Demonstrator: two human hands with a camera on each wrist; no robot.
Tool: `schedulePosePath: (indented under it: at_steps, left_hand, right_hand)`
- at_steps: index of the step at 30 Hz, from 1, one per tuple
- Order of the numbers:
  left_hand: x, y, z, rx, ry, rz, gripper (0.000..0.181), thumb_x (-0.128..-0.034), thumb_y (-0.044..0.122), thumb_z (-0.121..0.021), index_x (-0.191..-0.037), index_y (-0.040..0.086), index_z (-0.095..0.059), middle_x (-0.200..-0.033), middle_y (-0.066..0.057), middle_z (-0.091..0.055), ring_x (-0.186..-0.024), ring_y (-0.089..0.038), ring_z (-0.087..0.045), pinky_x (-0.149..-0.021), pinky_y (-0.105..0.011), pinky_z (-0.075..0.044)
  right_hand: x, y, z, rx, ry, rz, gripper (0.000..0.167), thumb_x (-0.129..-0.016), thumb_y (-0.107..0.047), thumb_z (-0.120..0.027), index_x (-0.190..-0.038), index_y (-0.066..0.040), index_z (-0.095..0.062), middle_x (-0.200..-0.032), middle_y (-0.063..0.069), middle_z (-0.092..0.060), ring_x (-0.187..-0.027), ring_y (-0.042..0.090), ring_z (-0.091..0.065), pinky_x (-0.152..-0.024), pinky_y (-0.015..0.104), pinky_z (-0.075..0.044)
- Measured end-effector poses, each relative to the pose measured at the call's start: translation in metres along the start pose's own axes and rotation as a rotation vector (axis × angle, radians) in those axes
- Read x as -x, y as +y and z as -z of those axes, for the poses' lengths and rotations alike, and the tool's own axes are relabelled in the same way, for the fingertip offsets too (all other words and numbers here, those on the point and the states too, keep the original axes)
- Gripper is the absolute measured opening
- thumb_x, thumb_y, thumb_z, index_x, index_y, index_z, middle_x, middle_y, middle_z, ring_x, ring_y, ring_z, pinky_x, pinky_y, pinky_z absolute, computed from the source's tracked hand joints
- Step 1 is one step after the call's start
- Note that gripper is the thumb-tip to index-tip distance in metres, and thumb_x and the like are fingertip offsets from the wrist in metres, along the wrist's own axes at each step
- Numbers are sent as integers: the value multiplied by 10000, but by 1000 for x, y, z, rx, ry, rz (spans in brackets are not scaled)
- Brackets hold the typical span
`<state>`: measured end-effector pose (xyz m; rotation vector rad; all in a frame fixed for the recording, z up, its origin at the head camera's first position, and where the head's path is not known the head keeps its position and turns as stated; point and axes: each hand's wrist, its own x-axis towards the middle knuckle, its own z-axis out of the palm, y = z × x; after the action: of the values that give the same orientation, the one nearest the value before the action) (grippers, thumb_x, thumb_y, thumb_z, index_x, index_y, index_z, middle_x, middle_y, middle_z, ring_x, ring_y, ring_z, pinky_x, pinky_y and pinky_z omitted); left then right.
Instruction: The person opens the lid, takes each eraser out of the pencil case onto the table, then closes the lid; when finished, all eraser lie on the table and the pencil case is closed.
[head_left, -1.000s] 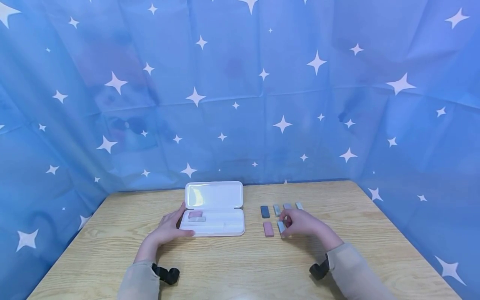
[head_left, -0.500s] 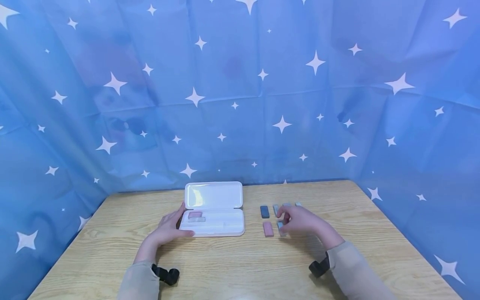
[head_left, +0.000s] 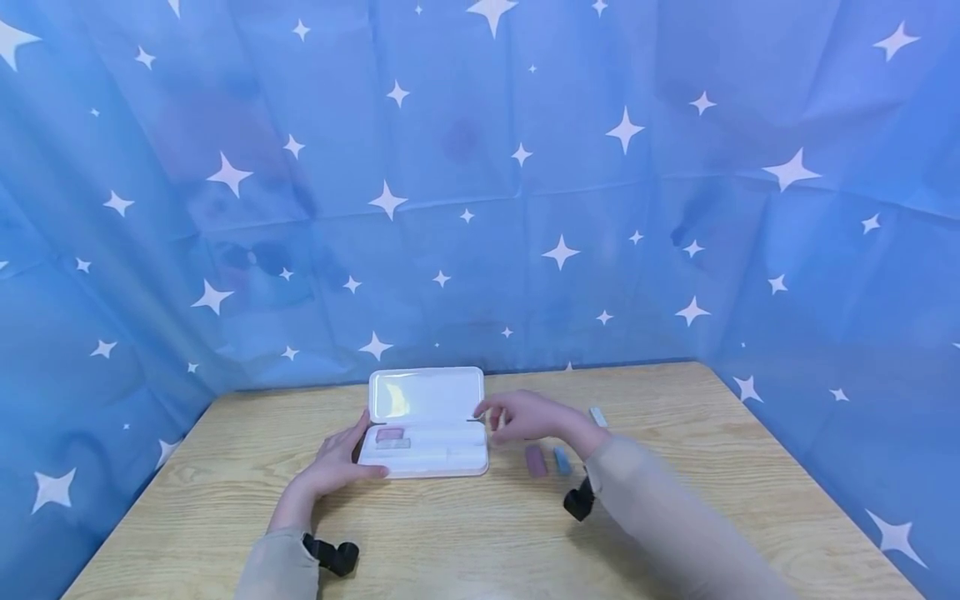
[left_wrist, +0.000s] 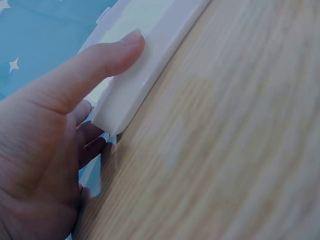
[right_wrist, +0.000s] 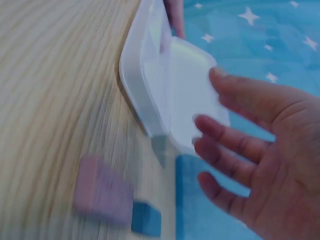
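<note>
A white hinged pencil case [head_left: 467,463] lies on the table with its lid [head_left: 442,393] raised. Inside, at the left, are a pink block [head_left: 389,434] and a pale grey one [head_left: 393,444]. My left hand [head_left: 335,461] holds the case by its left end; in the left wrist view its thumb [left_wrist: 112,59] lies over the case's edge. Beside the case's right end hovers my right hand [head_left: 525,416], its fingers loosely bent; the right wrist view shows nothing in them. To its right lie a pink block [head_left: 536,461] and a light blue block [head_left: 562,461].
A pale block [head_left: 597,417] lies beyond the right forearm. In the right wrist view a dark blue block [right_wrist: 146,218] shows beside the pink one. The wooden table [head_left: 450,533] ends at a blue star-patterned curtain [head_left: 480,317]. Black cameras [head_left: 334,557] sit on both wrists.
My right hand has left the light blue block and moved left to the case's right end. It now covers some back-row blocks. The left hand stays on the case.
</note>
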<state>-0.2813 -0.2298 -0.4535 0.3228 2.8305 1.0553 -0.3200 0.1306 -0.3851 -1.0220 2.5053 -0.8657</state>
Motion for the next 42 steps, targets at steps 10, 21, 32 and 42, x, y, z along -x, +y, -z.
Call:
schedulePosePath:
  at_steps: [10,21,32,42]
  left_hand:
    - [2,-3,-4,5,7,-8,1139,-737,507,-785,-1561,97,-115,-1555,-257,-194,-1374,-486,-157,-1054,-671,-164]
    - [0,-3,-2,11,5,22,1126,-737,511,-793,-1567,139,-129,-1567,-221,-203,-1390,-471,-148,-1056,-683,-162]
    - [-3,-5,0,-8,-6,-2,1133,-741,524,-785,-1567,134,-115,-1578,-197,-195,-1401,-468,-138,-1067,-673,-141]
    - [-2,-3,0,-7,-3,-6,1130,-741,508,-792,-1567,133,-118,-1573,-201,-204,-1400,-471,-133,-1066,-675,-143]
  right_hand:
    - [-72,-29,-22,76,14,85,439,-874,-100,-729,-1295,-154,-615,-879,-77,-626,-740,100,-572,-690,247,-487]
    - [-111,-50,-49,218,-73,40,464,-878,-75,-715,-1307,-223,-619,-824,-91,-605,-729,72,-544,-700,205,-459]
    - [-122,-56,-61,313,-69,35,505,-854,4,-666,-1276,-273,-646,-812,-45,-620,-704,74,-532,-656,192,-449]
    - [-126,-59,-65,392,-101,28,579,-859,-16,-701,-1303,-379,-621,-807,-85,-576,-653,85,-466,-600,200,-407]
